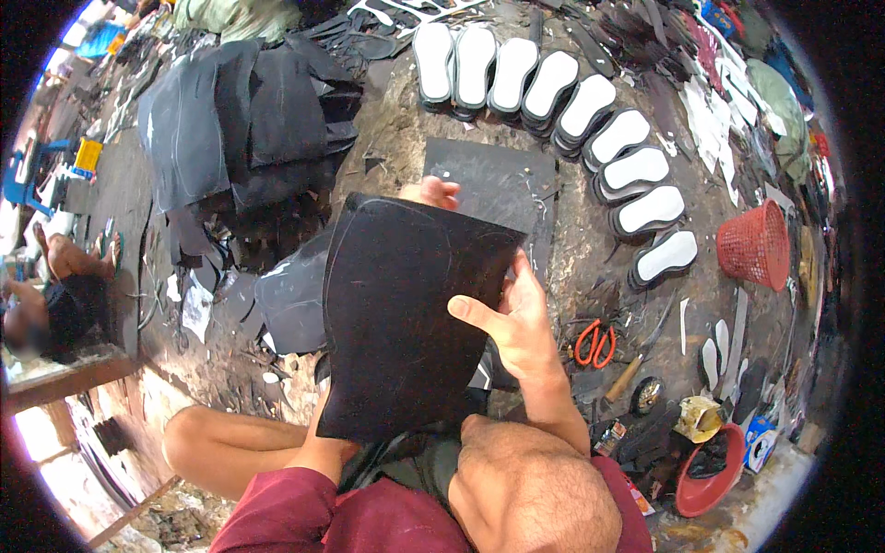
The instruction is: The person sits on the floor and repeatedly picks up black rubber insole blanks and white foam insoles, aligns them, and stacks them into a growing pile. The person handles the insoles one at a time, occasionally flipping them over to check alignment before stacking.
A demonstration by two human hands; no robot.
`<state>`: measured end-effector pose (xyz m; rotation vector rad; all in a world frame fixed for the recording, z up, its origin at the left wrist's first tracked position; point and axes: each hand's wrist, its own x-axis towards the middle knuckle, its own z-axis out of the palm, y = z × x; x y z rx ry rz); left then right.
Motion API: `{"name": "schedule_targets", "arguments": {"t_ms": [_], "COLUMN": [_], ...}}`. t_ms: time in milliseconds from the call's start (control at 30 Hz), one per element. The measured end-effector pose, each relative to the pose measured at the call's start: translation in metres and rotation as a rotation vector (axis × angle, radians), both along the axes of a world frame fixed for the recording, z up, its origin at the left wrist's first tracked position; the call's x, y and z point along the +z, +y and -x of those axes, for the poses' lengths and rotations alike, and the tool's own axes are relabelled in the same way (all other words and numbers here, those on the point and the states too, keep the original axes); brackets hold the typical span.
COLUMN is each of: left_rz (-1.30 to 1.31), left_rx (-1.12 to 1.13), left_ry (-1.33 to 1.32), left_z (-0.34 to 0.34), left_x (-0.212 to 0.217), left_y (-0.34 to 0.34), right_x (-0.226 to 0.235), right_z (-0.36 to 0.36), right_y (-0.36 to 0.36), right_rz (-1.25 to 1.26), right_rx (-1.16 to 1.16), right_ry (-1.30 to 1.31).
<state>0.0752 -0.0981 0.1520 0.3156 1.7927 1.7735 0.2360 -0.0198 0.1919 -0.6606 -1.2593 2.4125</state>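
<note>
Over my lap I hold a black sheet with straight and curved edges, faint sole-like outlines drawn on it. My right hand grips its right edge, thumb on top and fingers underneath. Most of my left hand is hidden under the sheet, which rests along that forearm; only some fingers show past the far edge, slightly blurred. Beyond them a dark flat board lies on the floor. Orange-handled scissors lie to the right of my right hand.
Several stacks of soles with white tops curve from far centre to the right. A pile of black sheets stands far left. A red basket, a wooden-handled tool and a red bowl are at right. Another person's legs show at left.
</note>
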Motion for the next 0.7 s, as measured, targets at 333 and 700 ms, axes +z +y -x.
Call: {"name": "schedule_targets", "arguments": {"t_ms": [333, 700], "left_rz": [0.28, 0.101], "left_rx": [-0.71, -0.927], "left_ry": [0.63, 0.042], "left_z": [0.026, 0.056], "left_x": [0.08, 0.058], "left_y": [-0.036, -0.056], "right_x": [0.004, -0.019], "right_z": [0.015, 0.003], "right_y": [0.036, 0.048], "right_rz": [-0.566, 0.228], "right_rx": [0.268, 0.323], "right_ry": [-0.282, -0.135]}}
